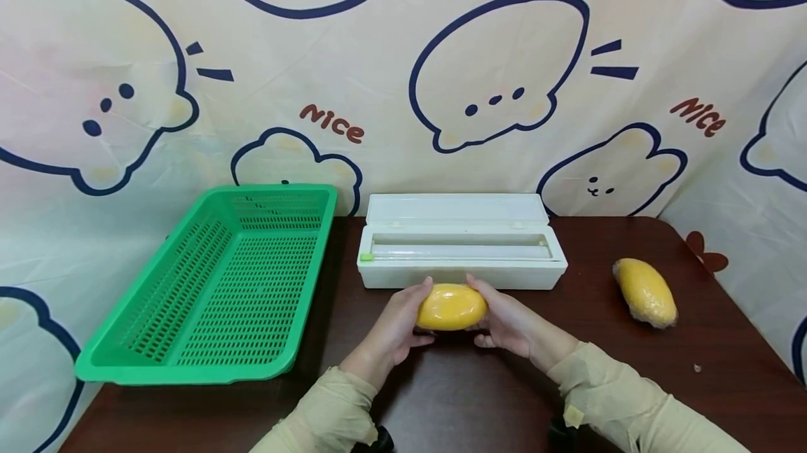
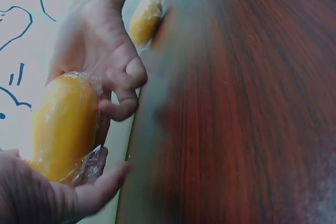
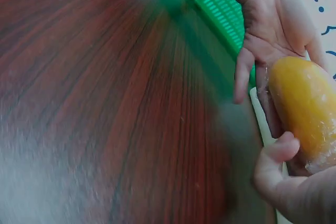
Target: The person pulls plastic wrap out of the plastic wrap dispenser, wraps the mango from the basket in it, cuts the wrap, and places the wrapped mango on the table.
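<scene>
A yellow mango (image 1: 452, 307) in clear plastic wrap is held up in front of the white box, above the table. My left hand (image 1: 401, 323) grips its left end, the thumb on top. At the right end my right hand (image 1: 512, 320) grips it the same way. Loose wrap bunches at the mango's ends and underside, plainest on the mango (image 2: 65, 124) in the left wrist view. In the right wrist view the skin of the mango (image 3: 304, 106) shines through smooth film. A second wrapped mango (image 1: 645, 292) lies on the table at the right.
The white cling film box (image 1: 463, 276) stands at the back with its lid raised and a roll inside. To the left sits a green plastic basket (image 1: 189, 372). A tiny scrap (image 1: 696, 368) lies on the dark wooden table (image 1: 454, 404). A printed cloth (image 1: 378, 75) hangs behind.
</scene>
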The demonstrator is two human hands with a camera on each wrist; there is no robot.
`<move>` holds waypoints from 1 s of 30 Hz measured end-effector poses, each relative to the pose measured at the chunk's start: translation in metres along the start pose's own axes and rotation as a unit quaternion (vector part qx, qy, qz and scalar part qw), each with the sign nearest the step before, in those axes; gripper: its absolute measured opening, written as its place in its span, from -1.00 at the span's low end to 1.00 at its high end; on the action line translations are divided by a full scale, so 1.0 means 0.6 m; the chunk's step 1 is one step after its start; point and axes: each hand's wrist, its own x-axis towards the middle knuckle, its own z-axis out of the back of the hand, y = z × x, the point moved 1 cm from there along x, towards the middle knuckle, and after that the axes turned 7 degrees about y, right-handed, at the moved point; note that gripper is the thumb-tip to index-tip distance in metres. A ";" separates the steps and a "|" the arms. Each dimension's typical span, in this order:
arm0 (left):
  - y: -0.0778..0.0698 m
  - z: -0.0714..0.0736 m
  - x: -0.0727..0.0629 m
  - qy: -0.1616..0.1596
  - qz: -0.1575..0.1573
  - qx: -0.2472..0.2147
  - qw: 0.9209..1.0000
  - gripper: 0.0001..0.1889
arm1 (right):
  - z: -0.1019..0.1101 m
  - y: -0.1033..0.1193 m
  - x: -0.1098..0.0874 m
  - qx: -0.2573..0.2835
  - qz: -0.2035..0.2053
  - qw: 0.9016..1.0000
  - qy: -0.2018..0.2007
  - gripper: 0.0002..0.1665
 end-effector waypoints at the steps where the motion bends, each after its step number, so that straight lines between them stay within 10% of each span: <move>1: 0.001 0.000 0.000 0.003 -0.002 -0.003 1.000 -0.39 | 0.002 0.000 0.000 -0.013 -0.003 1.000 -0.001 -0.33; 8: 0.010 -0.003 0.002 0.007 -0.007 -0.030 1.000 -0.46 | 0.012 -0.003 0.004 -0.092 -0.006 0.996 0.020 -0.40; 30: 0.011 -0.010 0.009 -0.033 -0.031 -0.071 0.996 -0.56 | 0.016 -0.012 0.005 0.021 0.032 0.999 0.011 -0.59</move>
